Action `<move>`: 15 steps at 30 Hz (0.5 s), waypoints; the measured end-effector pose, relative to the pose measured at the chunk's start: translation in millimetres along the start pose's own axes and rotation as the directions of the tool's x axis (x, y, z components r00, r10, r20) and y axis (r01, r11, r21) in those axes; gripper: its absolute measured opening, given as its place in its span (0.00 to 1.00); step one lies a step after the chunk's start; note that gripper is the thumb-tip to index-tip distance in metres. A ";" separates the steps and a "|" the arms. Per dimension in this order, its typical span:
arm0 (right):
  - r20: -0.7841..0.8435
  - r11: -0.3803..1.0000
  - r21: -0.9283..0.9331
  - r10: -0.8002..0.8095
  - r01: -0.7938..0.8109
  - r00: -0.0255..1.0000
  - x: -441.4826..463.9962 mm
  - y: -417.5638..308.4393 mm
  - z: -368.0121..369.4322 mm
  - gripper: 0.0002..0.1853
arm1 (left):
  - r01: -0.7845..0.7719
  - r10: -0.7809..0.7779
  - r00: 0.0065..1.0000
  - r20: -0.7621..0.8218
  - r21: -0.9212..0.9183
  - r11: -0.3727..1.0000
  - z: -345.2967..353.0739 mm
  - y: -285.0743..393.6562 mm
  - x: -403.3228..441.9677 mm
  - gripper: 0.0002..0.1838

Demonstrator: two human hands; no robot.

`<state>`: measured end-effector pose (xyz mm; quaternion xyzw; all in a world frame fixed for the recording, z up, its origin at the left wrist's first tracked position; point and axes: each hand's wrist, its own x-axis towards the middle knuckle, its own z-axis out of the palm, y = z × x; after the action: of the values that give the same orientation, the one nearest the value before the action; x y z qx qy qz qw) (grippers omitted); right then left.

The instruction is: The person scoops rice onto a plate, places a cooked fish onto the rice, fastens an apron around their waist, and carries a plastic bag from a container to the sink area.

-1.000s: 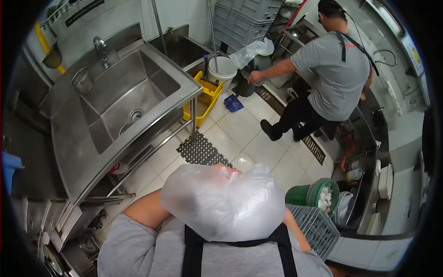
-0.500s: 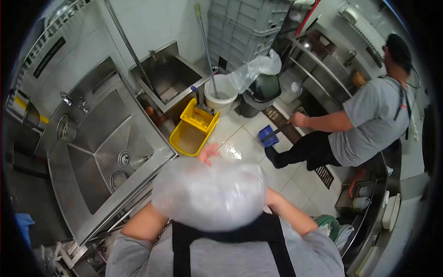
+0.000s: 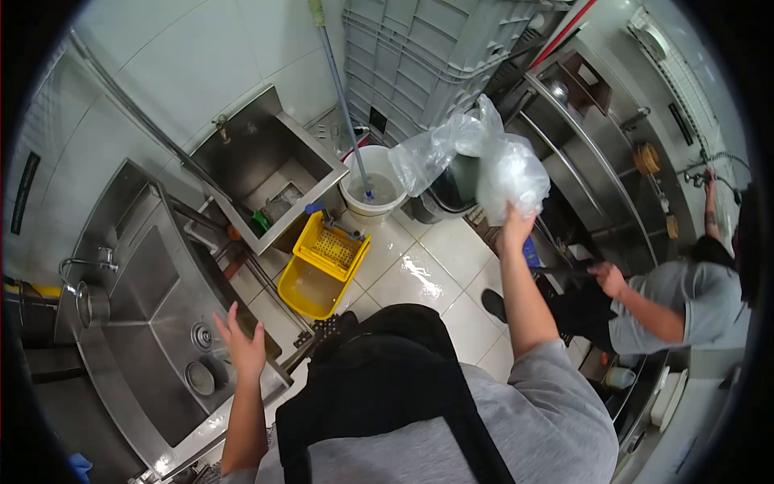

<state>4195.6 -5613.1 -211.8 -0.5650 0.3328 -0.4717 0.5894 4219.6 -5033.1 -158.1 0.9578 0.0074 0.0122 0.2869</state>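
My right hand (image 3: 516, 227) grips a bunched clear plastic bag (image 3: 511, 173), held out in front of me beside a dark trash bin (image 3: 454, 184). More clear plastic sheeting (image 3: 431, 149) drapes over that bin and the edge of a white bucket (image 3: 373, 185); whether it joins the bag in my hand I cannot tell. My left hand (image 3: 243, 348) hangs in the air beside the steel sink counter, its fingers spread and holding nothing.
A yellow mop wringer bucket (image 3: 310, 286) stands on the tiled floor (image 3: 415, 274). On the left are a large steel sink (image 3: 145, 339) and a smaller basin (image 3: 326, 173). Grey crates (image 3: 427, 56) are stacked behind. At right, a co-worker (image 3: 677, 298) holds a dark handle and reaches toward the wall.
The plastic bag has gone from in front of my chest, between both hands, to out by the trash bin in my right hand. My left hand has come away leftward. The co-worker has bent lower.
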 end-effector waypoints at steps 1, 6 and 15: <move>-0.110 0.941 -0.334 -0.106 0.063 0.988 35.1 10.5 5.7 0.33 | 0.076 -0.075 0.996 0.050 -0.005 0.997 8.9 -3.5 3.4 0.36; 0.045 0.570 -0.775 -0.384 0.275 0.922 192.5 82.4 59.6 0.34 | 0.494 -0.484 0.868 -0.109 0.266 0.828 21.4 11.6 16.2 0.44; 0.414 0.197 -0.907 0.255 0.372 0.874 322.5 278.6 176.8 0.31 | 0.560 -0.544 0.828 -0.133 0.228 0.797 38.3 -39.3 14.7 0.45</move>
<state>4516.9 -5874.8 -414.7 -0.9170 0.3736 -0.0189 0.1383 4235.0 -5021.0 -211.4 0.9420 0.2964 -0.0439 0.1510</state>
